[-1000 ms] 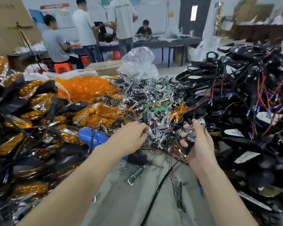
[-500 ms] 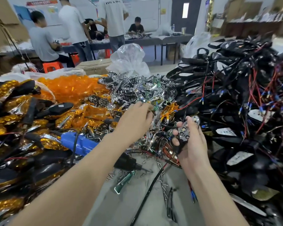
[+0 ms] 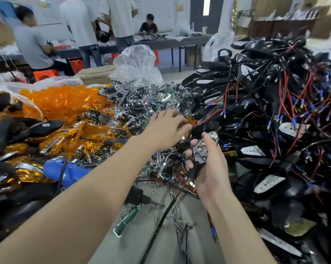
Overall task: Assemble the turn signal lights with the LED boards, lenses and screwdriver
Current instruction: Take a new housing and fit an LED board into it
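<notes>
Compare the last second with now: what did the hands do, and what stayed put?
The left hand moved forward and rightward across the pile of chrome reflectors, away from its near edge. Its fingers are now spread, with nothing visibly picked up. The right hand kept gripping the turn signal light, in about the same place. The blue screwdriver stayed lying on the table.

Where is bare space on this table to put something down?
Only the grey table near you: the strip between your left forearm and the black cable is barest. Right of the cable, loose screws lie scattered. Farther back, orange lenses, chrome parts and wired black housings are piled.
</notes>
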{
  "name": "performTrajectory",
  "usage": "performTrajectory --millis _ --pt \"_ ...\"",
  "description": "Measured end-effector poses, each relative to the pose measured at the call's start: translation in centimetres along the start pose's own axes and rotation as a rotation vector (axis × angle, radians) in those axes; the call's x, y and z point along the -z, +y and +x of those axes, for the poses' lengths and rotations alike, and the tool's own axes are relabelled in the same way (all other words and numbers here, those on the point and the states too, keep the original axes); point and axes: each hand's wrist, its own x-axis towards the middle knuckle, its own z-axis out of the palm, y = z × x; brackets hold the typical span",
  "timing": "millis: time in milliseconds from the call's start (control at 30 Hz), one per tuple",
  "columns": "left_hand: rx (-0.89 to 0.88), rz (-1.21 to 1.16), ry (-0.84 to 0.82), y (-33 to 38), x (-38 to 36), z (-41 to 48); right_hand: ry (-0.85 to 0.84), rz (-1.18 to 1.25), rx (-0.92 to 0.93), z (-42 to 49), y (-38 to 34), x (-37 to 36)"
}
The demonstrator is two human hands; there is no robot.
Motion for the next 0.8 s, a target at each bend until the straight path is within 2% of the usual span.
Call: performTrajectory --millis 67,133,333,500,700,800 --pt "-0.017 0.032 -0.044 0.2 -0.4 -0.6 0.01 -0.002 -0.004 0.1 0.1 0.1" --pt "-0.016 -0.006 -0.016 0.1 0.1 -0.7 0.011 -0.014 -0.005 0.1 0.1 0.2" --pt "0.126 -0.285 0.265 -0.3 2.0 2.1 0.006 0.008 -0.03 0.5 0.0 0.1" --pt "0.155 -0.147 0.148 -0.7 1.9 7.5 -0.006 0.029 -0.049 1.0 0.0 0.4" --pt "0.175 -0.272 -0.095 -0.8 1.8 10.6 0.002 0.075 -0.079 1.8 0.2 0.4" --pt "0.177 -0.182 -0.07 -0.9 1.5 11.2 -0.005 0.089 -0.095 1.9 0.2 0.6"
